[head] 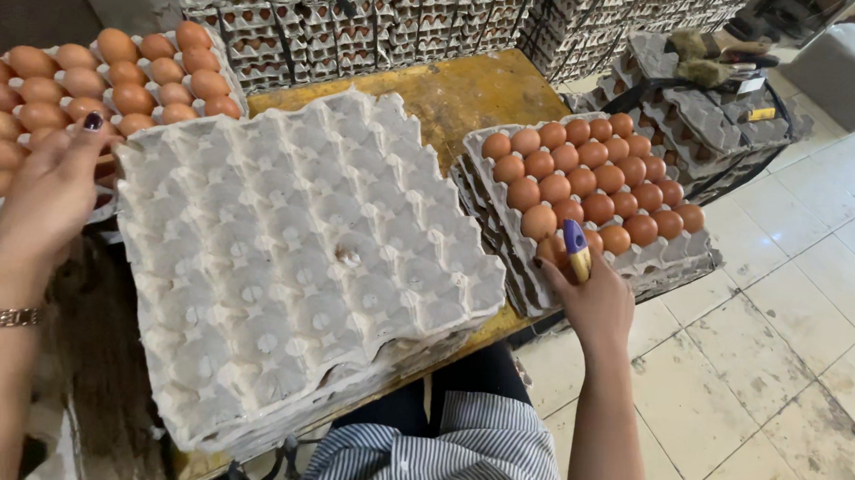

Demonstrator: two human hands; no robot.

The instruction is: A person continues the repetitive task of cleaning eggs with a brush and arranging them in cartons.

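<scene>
A stack of empty grey pulp egg trays lies on the yellow wooden table in front of me. My left hand rests on the left edge of that stack, next to a tray full of brown eggs. My right hand holds a small yellow tool with a purple tip upright and touches a brown egg at the near edge of a full egg tray on the right. That tray sits on a low stack of trays.
Tall stacks of filled egg trays line the back. More empty trays with a strap and tools sit at the far right. A pale tiled floor spreads to the right. My striped apron is below.
</scene>
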